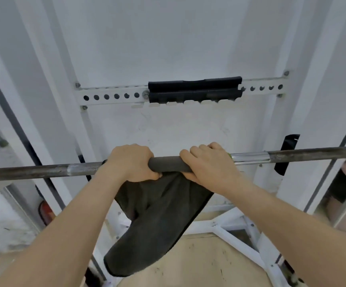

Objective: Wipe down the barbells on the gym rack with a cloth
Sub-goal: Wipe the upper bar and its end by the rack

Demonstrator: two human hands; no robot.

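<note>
**At the middle stretch: work under way, much left**

On the white steel rack (111,96) a long grey metal barbell (33,172) lies across the view. A dark grey towel-like cloth (155,220) is wrapped over its middle part, and the loose end hangs down below between the two forearms. The left hand (131,162) has a closed grip: the fingers curl over the top of the bar and hold the cloth against it. The right hand (207,164) grips in the same way, just beside it, with a short piece of covered bar between them.

I judge that the wiping is somewhere in its middle. Only the centre part is under the cloth now. The bare lengths to the left and to the right look dull and stained, so they probably need the cloth too, but from this view I cannot tell which parts are already wiped. No second barbell shows here, so I cannot say whether others wait. For the next stroke, both hands likely must slide the cloth sideways along the bar with firm pressure.
</note>
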